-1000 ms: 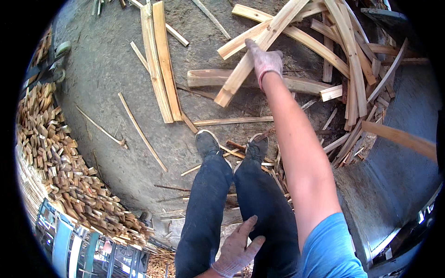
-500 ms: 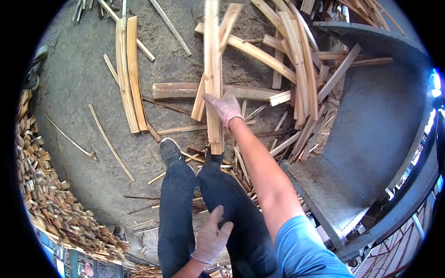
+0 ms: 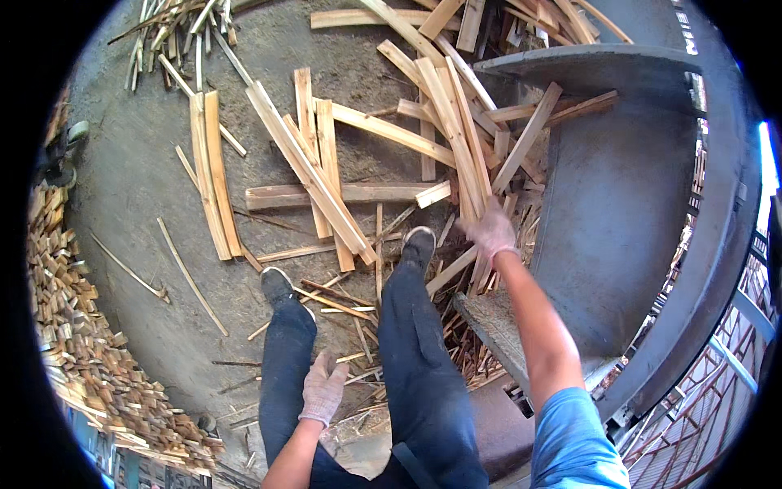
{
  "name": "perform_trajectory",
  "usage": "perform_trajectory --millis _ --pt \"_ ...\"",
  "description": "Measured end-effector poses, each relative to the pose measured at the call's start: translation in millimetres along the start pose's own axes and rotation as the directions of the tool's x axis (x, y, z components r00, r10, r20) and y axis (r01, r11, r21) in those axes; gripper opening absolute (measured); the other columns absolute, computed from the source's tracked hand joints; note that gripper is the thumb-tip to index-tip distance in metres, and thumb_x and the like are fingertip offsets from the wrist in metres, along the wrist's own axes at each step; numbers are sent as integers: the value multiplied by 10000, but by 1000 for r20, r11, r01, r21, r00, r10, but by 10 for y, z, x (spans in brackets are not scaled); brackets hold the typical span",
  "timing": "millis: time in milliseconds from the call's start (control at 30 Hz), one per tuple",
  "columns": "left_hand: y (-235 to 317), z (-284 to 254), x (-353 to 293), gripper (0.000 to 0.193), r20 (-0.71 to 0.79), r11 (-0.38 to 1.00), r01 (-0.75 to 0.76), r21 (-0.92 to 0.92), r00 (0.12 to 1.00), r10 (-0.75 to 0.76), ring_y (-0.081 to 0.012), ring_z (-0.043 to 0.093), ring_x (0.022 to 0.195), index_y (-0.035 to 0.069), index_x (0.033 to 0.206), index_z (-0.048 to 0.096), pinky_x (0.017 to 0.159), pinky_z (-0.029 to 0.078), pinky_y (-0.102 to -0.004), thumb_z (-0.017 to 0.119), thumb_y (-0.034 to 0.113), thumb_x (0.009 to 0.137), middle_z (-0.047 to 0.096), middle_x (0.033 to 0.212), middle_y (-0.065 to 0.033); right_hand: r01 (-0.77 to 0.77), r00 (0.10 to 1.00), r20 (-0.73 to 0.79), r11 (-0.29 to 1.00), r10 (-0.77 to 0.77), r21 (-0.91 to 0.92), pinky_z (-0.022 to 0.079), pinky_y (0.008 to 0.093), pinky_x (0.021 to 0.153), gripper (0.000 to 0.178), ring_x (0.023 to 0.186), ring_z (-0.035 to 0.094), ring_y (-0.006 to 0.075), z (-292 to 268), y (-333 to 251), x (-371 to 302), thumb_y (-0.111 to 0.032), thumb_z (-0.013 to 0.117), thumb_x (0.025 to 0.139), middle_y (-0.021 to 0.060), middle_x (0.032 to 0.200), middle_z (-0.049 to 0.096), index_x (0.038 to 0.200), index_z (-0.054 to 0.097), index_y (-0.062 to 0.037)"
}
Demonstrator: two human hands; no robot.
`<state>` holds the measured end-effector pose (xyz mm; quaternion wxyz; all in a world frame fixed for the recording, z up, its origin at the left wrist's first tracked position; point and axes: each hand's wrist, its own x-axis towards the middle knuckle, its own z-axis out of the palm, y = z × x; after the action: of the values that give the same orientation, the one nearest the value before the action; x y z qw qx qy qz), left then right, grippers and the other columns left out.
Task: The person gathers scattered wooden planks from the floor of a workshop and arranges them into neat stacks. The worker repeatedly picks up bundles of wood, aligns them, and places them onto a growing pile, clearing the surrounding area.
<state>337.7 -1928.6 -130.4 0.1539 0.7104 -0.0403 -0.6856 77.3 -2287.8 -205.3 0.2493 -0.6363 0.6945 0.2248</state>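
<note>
Pale-gloved left hand [image 3: 324, 389] hangs by the dark-trousered left leg [image 3: 285, 359], fingers loosely spread, nothing held. Pale-gloved right hand [image 3: 493, 231] at near ends of long pale curved wooden planks [image 3: 464, 138], right of centre, probably because those ends point nearward; finger grip blurred, can't tell. Scrap-strewn grey-brown dirt floor [image 3: 130, 155]; blue-grey sheet-metal structure [image 3: 627, 220] right, brown stacked-wood pile [image 3: 90, 350] left; thin-stick heap [image 3: 171, 33] far left.
</note>
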Motion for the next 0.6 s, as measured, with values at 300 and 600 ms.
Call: perform_trajectory --millis 300,600 --pt "885 561 510 809 218 917 92 -389 976 -5 -271 544 1342 -85 1543 349 1129 422 -359 673 344 939 520 1492 -218 132 990 -37 989 -134 -59 487 429 1083 1141 1244 626 413 -158 54 1899 -590 820 752 336 1349 605 1528 333 90" --pt "2214 1865 3011 931 115 789 -191 -584 943 313 -317 399 1450 -12 1589 265 1125 386 -441 707 470 926 386 1580 -199 145 989 -7 961 -151 -236 453 439 1112 975 1271 612 400 133 175 2152 -672 753 787 253 1338 650 1482 485 -42"
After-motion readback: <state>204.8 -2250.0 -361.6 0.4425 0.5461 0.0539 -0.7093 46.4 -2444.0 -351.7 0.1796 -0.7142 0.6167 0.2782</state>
